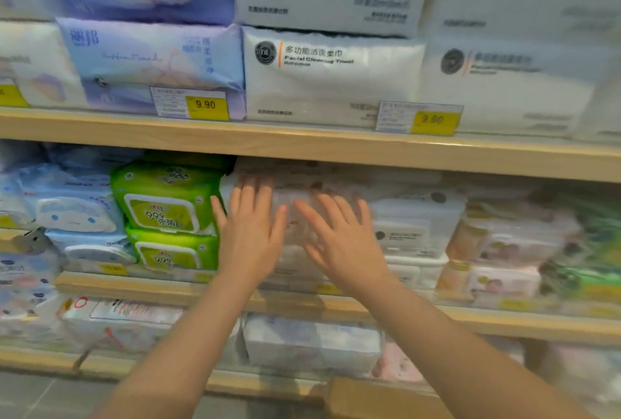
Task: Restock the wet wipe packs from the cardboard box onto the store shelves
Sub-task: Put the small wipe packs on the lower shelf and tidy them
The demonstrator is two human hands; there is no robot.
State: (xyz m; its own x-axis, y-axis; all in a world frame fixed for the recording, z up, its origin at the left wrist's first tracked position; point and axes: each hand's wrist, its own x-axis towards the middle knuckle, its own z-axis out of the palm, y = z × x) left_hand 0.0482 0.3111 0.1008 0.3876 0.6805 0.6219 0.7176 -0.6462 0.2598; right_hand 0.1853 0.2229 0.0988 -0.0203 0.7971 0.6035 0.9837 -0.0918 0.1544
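Both hands are raised to the middle shelf at frame centre, forearms reaching up from the bottom edge. Left hand (250, 223) has flat, straight fingers spread against the front of a pale pinkish-white wet wipe pack (295, 213), with the thumb down along the pack's left edge. Right hand (339, 234) is likewise open, fingers splayed and laid on the same pack's right part; neither hand curls round it. The pack is blurred, its print unreadable. It sits on top of a stack of like packs, under the wooden shelf board (302, 146) that crosses the frame. Just left of it, touching the left thumb, are two bright green wipe packs (168, 203) stacked one on the other, the lid labels reading 99.9. Further left are light blue packs with a cartoon face lid (74, 217). To the right of the hands are white packs with grey lids (406, 230), then pink and green packs, all blurred. On the upper shelf, at upper centre, is a white facial cleaning towel pack (332, 76); left of it is a blue-lilac tissue pack (151, 59). Yellow price tags reading 9.90 (206, 104) stand at that shelf's edge. At lower right is a tan cardboard edge (379, 398), possibly the box; I cannot tell for sure.
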